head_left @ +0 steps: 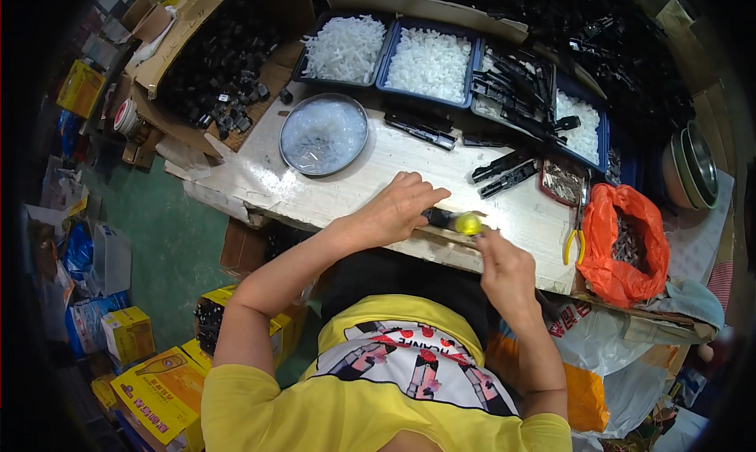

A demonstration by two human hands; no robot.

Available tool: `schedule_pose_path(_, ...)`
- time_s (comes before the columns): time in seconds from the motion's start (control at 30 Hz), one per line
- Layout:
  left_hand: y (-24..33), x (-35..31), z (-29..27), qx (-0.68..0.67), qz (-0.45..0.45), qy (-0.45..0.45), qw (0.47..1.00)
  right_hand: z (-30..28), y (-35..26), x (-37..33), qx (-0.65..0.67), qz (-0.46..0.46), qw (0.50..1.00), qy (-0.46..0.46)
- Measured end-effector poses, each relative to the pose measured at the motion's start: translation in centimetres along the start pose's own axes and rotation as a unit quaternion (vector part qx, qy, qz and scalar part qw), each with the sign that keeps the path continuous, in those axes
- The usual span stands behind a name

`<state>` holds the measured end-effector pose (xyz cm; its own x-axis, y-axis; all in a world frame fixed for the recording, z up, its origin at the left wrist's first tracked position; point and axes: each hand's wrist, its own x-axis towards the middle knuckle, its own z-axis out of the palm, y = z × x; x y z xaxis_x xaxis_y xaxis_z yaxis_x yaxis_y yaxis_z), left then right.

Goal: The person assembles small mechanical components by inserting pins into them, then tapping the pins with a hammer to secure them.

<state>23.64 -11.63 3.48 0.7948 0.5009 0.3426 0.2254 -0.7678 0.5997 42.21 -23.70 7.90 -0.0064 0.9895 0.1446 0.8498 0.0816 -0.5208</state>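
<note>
At the table's front edge my left hand (pixel 398 210) is closed on a narrow black plastic part (pixel 438 216), its fingers pressing from above. Just right of it a tool with a round, see-through yellow-green end (pixel 468 224) sits against the black part. My right hand (pixel 506 269) has its fingers pinched at that tool; its shaft and exact kind are hidden. Beyond the hands lie finished-looking long black plastic pieces (pixel 506 176) and another black assembly with a metallic strip (pixel 420 129). A round metal dish (pixel 324 135) of small translucent bits stands behind my left hand.
Blue trays of white plastic pieces (pixel 430 62) line the back, beside a tray heaped with black parts (pixel 516 90). A cardboard box of small black parts (pixel 228 66) stands back left. At right are yellow-handled pliers (pixel 574 247), a red bag of metal pieces (pixel 622 271) and stacked bowls (pixel 694 164).
</note>
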Motion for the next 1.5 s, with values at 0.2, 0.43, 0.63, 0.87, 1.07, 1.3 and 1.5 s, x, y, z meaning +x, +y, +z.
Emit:
schedule_pose_path(0.2,0.2,-0.1,-0.2,-0.014,-0.014,-0.013,1.000,0.4,-1.3,-0.2,-0.068,-0.027,0.997,-0.011)
schedule_pose_path(0.43,0.7,-0.4,0.1,0.015,-0.012,0.013,1.000,-1.5,-1.1,1.1,0.018,0.001,0.999,0.035)
schedule_pose_path(0.63,0.8,-0.1,0.3,-0.012,-0.037,0.022,0.999,-0.1,-0.2,2.1,-0.101,0.019,0.994,-0.036)
schedule_pose_path(0.87,1.3,0.1,-0.1,-0.003,-0.060,-0.036,0.998,-1.5,3.4,1.4,0.018,0.118,0.992,0.038)
schedule_pose_path(1.07,1.9,1.4,2.4,0.042,-0.009,-0.025,0.999,-1.4,7.1,-1.5,-0.109,0.154,0.971,0.146)
schedule_pose_path(1.3,1.6,2.0,0.2,-0.099,-0.066,0.003,0.993,-2.1,11.7,-2.4,-0.178,0.098,0.963,0.177)
schedule_pose_path(1.5,2.0,1.9,-0.9,-0.447,-0.267,0.023,0.853,-3.5,15.2,-2.7,-0.283,0.199,0.924,0.164)
